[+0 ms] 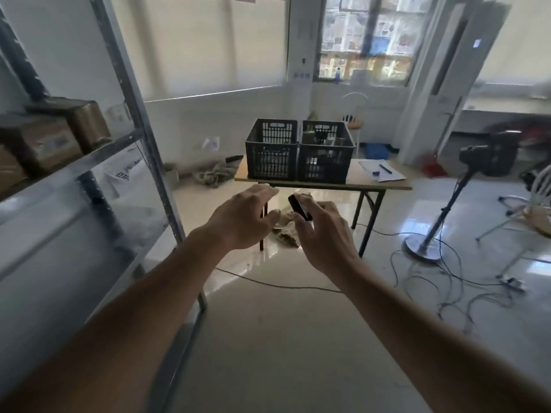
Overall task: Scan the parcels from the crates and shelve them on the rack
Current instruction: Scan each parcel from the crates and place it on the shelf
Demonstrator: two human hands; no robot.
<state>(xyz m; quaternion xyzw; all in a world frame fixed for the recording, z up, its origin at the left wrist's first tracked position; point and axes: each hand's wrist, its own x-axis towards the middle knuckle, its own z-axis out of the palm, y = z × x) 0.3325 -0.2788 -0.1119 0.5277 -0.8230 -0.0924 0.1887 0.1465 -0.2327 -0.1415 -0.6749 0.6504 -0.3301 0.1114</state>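
Right hand grips flat black scanner; left hand spread, empty. Slatted plastic crates beyond, on table.

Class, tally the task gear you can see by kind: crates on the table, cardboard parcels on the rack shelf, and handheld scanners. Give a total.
Black crates: 2, left crate and right crate
Cardboard parcels: 3 showing
Scanner in the right hand: 1
Total: 6
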